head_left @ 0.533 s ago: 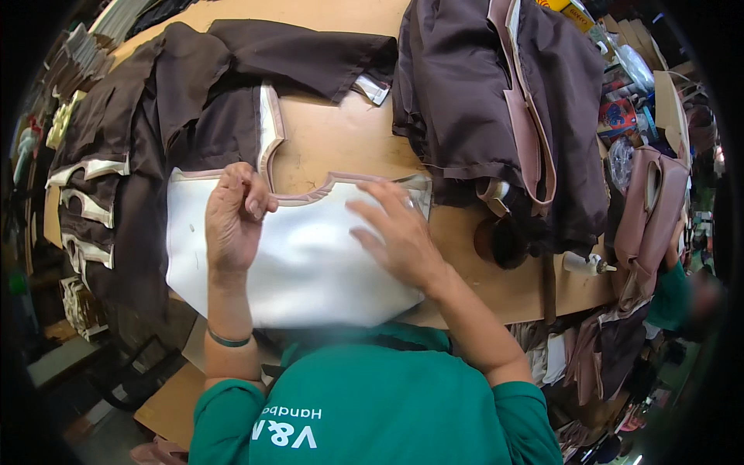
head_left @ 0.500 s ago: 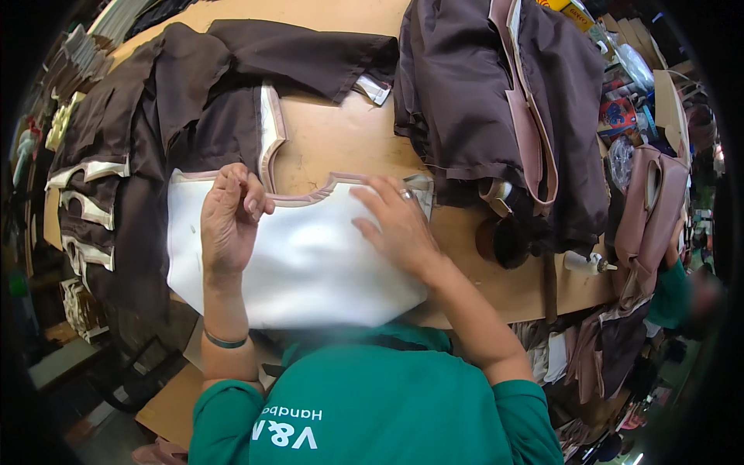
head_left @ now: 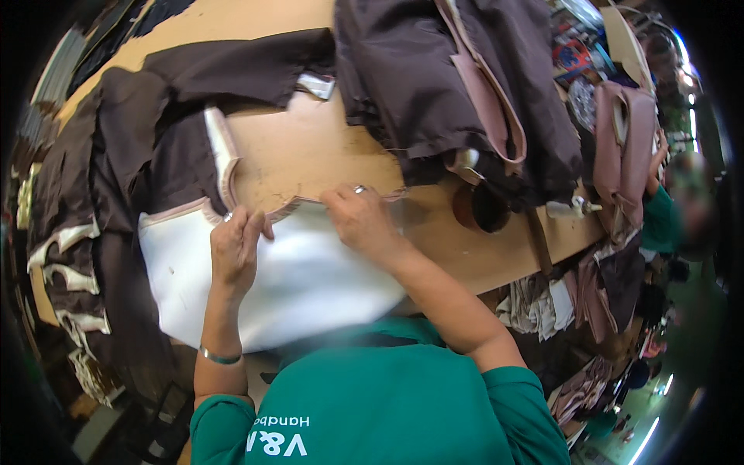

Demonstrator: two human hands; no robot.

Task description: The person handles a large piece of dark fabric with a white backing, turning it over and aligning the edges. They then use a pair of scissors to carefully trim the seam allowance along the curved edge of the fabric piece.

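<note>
We list first one white panel (head_left: 310,267) with pink trim (head_left: 285,206) along its notched upper side, lying flat at the tabletop's (head_left: 291,155) near edge, left of the middle. Left hand (head_left: 235,252), wristband (head_left: 219,357) below: narrow, fingers curled together at the notch. Right hand (head_left: 366,221), ring (head_left: 359,189) on one finger: narrow, fingertips bent down at the same trimmed side; whether either hand pinches the panel we cannot tell. We further record brown cloth pieces (head_left: 124,147) spread along the left edge; a brown cloth pile (head_left: 418,97) toward the far right corner; a dark round pot (head_left: 482,211) just below that; a small bottle (head_left: 568,210), lying near the right corner of the near edge; and a pink bag (head_left: 620,147) at the right edge.
</note>
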